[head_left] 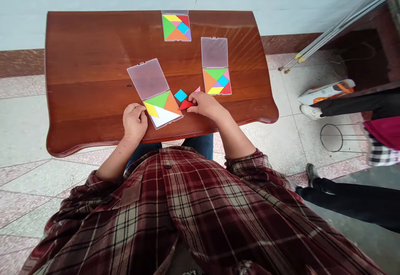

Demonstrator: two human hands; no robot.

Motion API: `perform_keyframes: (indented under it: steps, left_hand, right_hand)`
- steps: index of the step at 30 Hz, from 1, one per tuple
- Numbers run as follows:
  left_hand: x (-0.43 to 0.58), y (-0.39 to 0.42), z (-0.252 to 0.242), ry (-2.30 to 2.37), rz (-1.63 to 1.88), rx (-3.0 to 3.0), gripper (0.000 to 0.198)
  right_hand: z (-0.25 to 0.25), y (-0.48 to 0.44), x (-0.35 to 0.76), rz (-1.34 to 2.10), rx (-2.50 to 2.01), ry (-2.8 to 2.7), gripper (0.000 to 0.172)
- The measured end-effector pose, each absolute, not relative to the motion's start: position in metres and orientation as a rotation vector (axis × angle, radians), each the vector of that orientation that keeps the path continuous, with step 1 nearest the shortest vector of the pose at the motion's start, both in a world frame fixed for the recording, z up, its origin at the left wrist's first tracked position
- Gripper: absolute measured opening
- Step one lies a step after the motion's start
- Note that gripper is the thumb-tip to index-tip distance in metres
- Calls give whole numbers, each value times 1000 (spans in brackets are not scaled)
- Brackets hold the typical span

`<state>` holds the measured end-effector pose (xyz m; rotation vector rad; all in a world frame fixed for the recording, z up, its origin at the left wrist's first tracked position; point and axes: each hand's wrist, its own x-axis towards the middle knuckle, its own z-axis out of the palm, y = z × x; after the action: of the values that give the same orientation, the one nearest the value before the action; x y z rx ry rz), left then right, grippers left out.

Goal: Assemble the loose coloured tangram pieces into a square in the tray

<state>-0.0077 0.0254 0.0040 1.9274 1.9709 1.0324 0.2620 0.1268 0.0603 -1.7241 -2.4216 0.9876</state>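
Observation:
My right hand has thumb and fingers closed on a red triangle tangram piece, at the right side of an open tangram case. In that case lie a green triangle, an orange triangle and a yellow parallelogram, beside a bare white area. My left hand is curled closed against the case's left edge; whether its fingers grip anything is hidden. A blue square lies on the table between case and right hand. Just beyond the right fingers, a pink triangle shows partly.
Another open tangram case, filled with pieces, lies right of my right hand on the wooden table. A third filled case is at the far edge. At right are people's legs, a wire stand and a white-orange bag.

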Motion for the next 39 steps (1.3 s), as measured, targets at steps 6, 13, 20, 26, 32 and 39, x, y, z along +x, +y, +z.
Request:
perform_keyframes:
  steps: [6, 13, 20, 26, 32, 39]
  left_hand:
    - [-7, 25, 4, 1966, 1047, 1929, 19]
    - [-7, 25, 3, 1965, 1042, 1940, 19]
    - [-7, 25, 3, 1955, 1035, 1915, 19]
    - [-7, 25, 2, 1965, 1053, 1954, 18]
    - [-7, 25, 3, 1961, 1038, 1927, 18]
    - [-7, 24, 3, 1961, 1049, 1960, 20]
  right_hand:
    - [60, 128, 255, 970, -1672, -2477, 28]
    - [61, 128, 253, 945, -1691, -2540, 32]
    - [65, 126, 238, 712, -1668, -2663, 37]
    - [70, 125, 230, 569, -1643, -2833, 31]
    - [79, 117, 230, 472, -1684, -2874, 36]
    - [78, 118, 233, 479, -1803, -2735, 32]
